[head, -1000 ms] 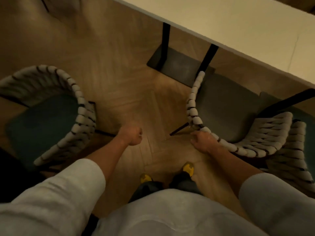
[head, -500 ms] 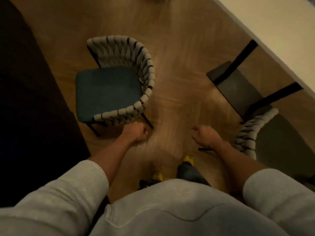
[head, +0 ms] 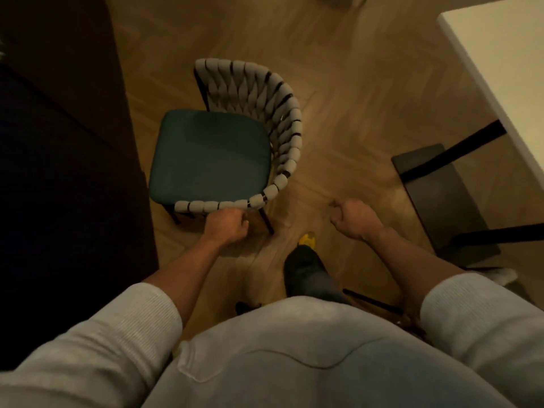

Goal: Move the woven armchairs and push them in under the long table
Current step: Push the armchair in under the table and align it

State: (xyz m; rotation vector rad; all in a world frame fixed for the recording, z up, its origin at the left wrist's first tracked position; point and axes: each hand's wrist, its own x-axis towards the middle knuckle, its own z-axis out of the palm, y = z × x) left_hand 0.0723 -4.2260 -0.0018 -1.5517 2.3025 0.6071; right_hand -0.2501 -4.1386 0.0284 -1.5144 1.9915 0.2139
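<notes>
left hand (head: 225,223): arriving at the woven armchair (head: 212,154) near rim, fingers curling (grip unclear)
right hand (head: 354,219): hanging fisted, gripping nothing
table (head: 500,69): swinging off right; this chair needing pushing in next

Single head view, steep downward, close over hands (head: 226,223), floor (head: 338,83).

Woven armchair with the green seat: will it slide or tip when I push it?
The armchair probably slides readily, thin legs on smooth wood floor. Pushed high on the woven rim, it could tip rather than glide.
</notes>
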